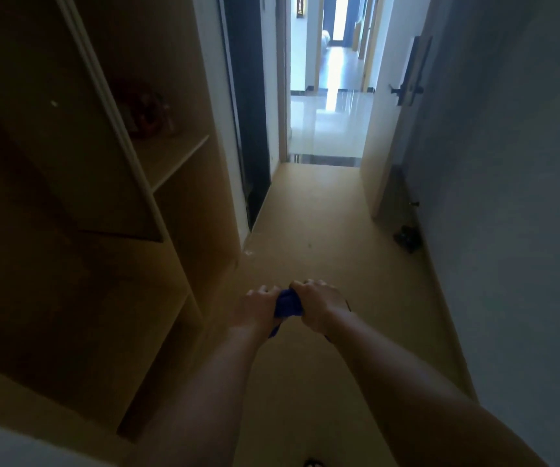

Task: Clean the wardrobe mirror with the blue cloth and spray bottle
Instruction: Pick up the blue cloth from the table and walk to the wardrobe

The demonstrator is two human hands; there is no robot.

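Observation:
A bunched blue cloth [287, 306] is held between both hands, out in front of me over the tan floor. My left hand [259, 306] grips its left side with curled fingers. My right hand [315, 303] grips its right side, knuckles up. A small end of the cloth hangs down below my left wrist. The wooden wardrobe [80, 183] stands to my left with an open shelf section. No mirror surface and no spray bottle can be made out in this dim view.
A narrow passage of tan floor [325, 230] runs ahead to an open doorway [325, 123] and a bright tiled hall. An open door with a dark handle [406, 89] leans by the right wall. A small dark object [406, 238] lies on the floor by that wall.

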